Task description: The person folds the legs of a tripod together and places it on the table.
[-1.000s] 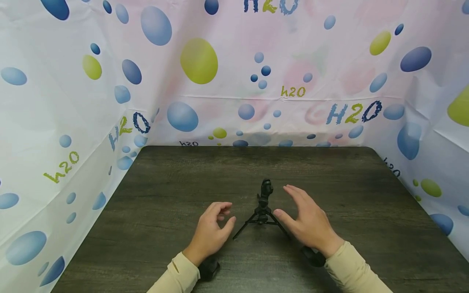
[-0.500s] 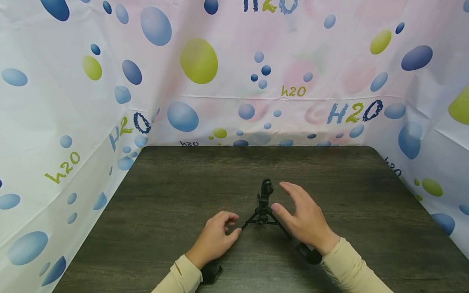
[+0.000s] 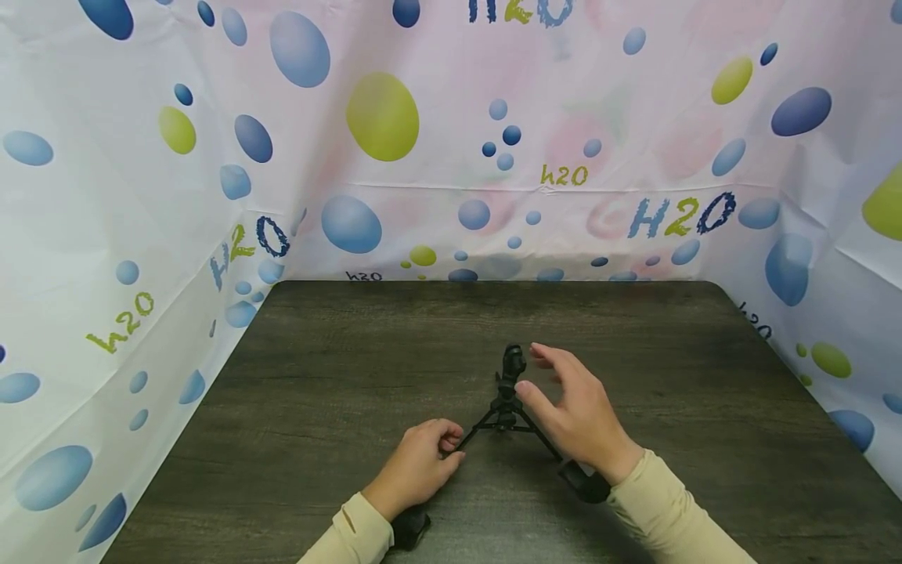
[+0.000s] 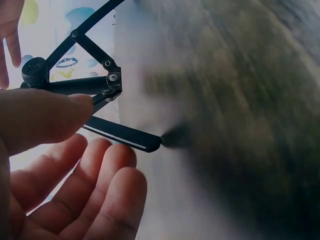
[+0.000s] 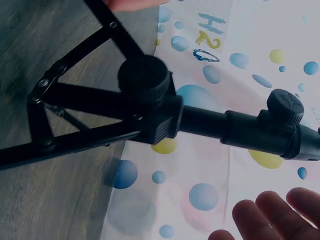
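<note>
A small black tripod (image 3: 506, 407) stands upright on the dark wooden table (image 3: 338, 345), its legs spread. My left hand (image 3: 417, 462) is at the foot of the tripod's left leg. In the left wrist view that leg (image 4: 127, 134) runs between the thumb and the loosely bent fingers, and I see no firm grip. My right hand (image 3: 581, 411) hovers just right of the tripod's upper part, thumb and fingers apart around open space. In the right wrist view its fingertips (image 5: 270, 212) lie apart from the tripod's column (image 5: 202, 120).
Behind the table and along both sides hangs a white curtain (image 3: 437, 102) with blue and green spots and "H2O" lettering. Black wrist-worn devices sit under the left wrist (image 3: 409, 526) and right wrist (image 3: 585, 482).
My left hand has moved right and nearer to me, to the tripod's left leg, its fingers closing in. My right hand has drifted left and slightly away toward the tripod's upper part. The tripod stays put.
</note>
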`<state>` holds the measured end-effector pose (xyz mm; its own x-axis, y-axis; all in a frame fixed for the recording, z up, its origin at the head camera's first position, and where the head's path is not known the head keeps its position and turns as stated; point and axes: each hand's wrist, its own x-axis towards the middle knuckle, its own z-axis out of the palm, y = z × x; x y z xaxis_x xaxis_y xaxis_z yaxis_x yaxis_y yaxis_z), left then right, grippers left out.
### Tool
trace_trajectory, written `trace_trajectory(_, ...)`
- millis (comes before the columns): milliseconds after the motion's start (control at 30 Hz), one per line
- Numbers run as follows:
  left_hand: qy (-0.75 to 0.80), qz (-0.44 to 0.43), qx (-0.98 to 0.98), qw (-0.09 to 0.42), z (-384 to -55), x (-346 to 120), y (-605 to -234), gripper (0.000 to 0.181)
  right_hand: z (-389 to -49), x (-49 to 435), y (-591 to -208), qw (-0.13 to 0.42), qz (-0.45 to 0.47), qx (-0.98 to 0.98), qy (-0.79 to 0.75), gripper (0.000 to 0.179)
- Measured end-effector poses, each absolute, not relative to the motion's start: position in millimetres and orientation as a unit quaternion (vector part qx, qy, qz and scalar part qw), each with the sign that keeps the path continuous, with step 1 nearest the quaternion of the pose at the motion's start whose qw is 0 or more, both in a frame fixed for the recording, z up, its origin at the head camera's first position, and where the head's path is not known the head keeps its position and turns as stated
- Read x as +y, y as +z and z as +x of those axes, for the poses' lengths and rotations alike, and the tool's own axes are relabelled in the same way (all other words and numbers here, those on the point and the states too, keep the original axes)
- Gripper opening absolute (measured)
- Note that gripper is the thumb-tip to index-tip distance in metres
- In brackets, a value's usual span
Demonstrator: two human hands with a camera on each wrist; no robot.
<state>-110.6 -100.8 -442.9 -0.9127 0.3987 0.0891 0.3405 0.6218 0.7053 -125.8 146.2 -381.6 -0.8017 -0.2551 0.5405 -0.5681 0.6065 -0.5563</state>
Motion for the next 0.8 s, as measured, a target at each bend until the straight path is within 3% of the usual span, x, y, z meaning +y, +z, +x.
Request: trace_trajectory(800, 0.346, 0.215, 0.913, 0.009, -111.5, -99.7, -447.7, 0.010, -131.9, 134.1, -371.6, 0.231, 0.261, -0.853, 0.389, 0.044)
